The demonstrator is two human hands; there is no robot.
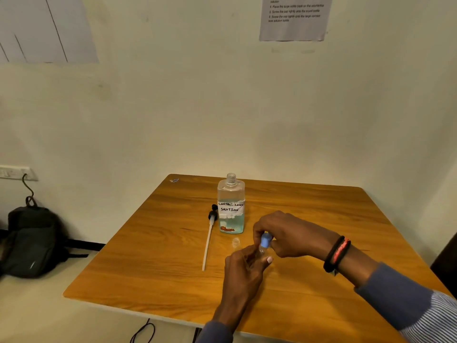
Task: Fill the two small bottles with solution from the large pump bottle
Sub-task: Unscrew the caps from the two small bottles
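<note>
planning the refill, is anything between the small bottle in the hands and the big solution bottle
Nothing tall. Only a tiny clear plastic piece lies between the blue-capped small clear bottle, held by the left hand and right hand, and the large clear labelled bottle. The black pump lies left of it.
</note>
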